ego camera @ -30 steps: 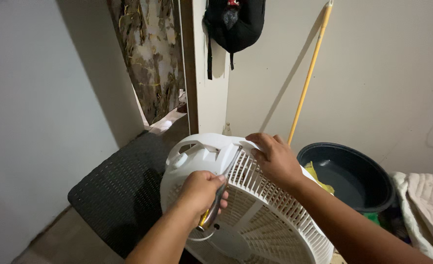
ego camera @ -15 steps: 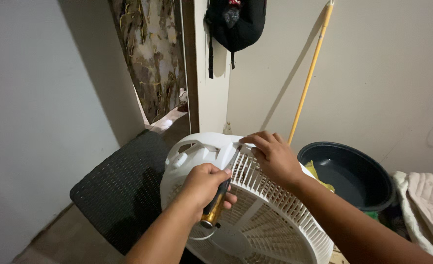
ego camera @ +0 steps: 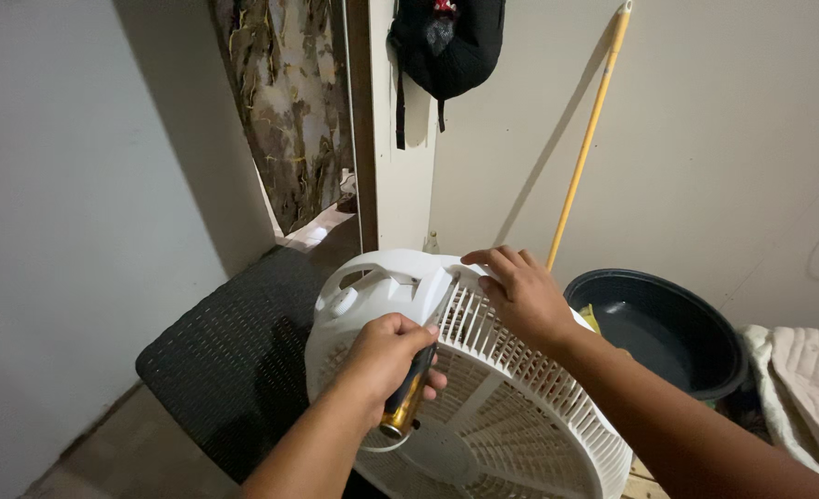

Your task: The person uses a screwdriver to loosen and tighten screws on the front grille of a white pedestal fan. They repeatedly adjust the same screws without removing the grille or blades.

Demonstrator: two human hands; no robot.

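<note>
A round white plastic fan housing (ego camera: 483, 434) with a slotted grille lies tilted in front of me, its handle part toward the wall. My left hand (ego camera: 391, 356) grips a screwdriver (ego camera: 409, 393) with a black and amber handle; its shaft points up at the seam near the top of the grille. My right hand (ego camera: 520, 291) presses flat on the upper rim of the grille, fingers spread toward the screwdriver tip.
A dark woven stool or seat (ego camera: 234, 360) sits under the fan at the left. A dark round basin (ego camera: 659, 328) stands at the right, beside a pale cloth (ego camera: 812, 379). A yellow broom handle (ego camera: 585, 139) leans on the wall; a black bag (ego camera: 446, 42) hangs above.
My left hand has shifted the screwdriver up so its shaft reaches the grille's upper seam. My right hand has slid slightly along the rim. The fan has barely moved.
</note>
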